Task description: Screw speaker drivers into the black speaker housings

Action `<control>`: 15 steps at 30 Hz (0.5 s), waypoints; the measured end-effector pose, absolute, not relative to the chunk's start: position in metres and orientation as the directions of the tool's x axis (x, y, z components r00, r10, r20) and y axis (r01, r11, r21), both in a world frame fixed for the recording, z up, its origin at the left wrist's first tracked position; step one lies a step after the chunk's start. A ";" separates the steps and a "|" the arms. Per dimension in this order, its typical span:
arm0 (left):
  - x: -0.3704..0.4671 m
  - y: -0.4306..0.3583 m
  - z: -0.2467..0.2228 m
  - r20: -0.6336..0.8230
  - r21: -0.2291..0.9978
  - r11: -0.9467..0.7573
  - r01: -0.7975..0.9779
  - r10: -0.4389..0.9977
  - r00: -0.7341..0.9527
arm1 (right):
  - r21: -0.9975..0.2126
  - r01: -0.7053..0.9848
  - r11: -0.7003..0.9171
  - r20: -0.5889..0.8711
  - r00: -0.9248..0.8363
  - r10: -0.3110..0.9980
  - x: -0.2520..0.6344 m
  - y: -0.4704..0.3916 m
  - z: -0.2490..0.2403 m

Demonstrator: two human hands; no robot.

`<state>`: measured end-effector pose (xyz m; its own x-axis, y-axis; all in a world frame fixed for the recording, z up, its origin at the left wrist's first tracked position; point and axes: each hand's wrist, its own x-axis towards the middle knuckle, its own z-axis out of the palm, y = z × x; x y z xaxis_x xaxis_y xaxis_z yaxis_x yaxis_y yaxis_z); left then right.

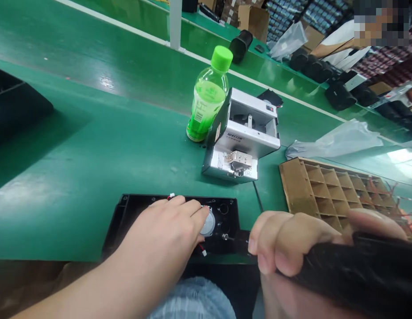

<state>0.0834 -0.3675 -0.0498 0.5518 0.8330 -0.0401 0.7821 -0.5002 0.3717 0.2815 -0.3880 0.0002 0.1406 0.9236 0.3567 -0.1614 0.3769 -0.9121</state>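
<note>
A black plastic housing [229, 208] lies near the table's front edge, with a round silver part [209, 223], which looks like a small speaker, inside. My left hand [171, 228] reaches over the housing; its thumb and fingers are closed about the silver part and cover much of it. Thin wires with white plugs [204, 253] stick out beside my fingers. In my right hand [292, 241] I grip a black screwdriver [365, 270], blurred and very close to the camera. Its thin shaft points left to a small round fitting at the housing's right side.
Behind the housing stands a grey machine [240, 137] beside a green-capped bottle [209, 95]. A divided cardboard box [335, 186] with wired parts is at the right. A black object [18, 104] lies at the left. Across the bench, a person [341, 48] is near several black speakers.
</note>
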 end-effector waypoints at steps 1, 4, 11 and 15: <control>0.083 -0.369 -0.051 -0.019 0.368 -0.502 0.783 0.838 0.546 | -0.918 -0.152 0.367 0.348 0.140 0.927 0.284 -0.388 -0.001; 0.084 -0.370 -0.051 0.031 0.349 -0.513 0.784 0.843 0.537 | -0.926 -0.165 0.341 0.338 0.046 0.940 0.294 -0.388 -0.004; 0.085 -0.367 -0.049 0.029 0.338 -0.514 0.788 0.843 0.537 | -0.939 -0.117 0.325 0.323 0.038 0.946 0.299 -0.385 -0.011; 0.086 -0.366 -0.048 -0.017 0.354 -0.500 0.791 0.842 0.540 | -0.962 -0.062 0.265 0.266 -0.014 0.964 0.304 -0.380 -0.012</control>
<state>0.0859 -0.3662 -0.0479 0.5396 0.8418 -0.0174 0.7907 -0.4995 0.3539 0.3041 -0.3801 -0.0117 -0.0145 0.9637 0.2665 -0.0625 0.2651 -0.9622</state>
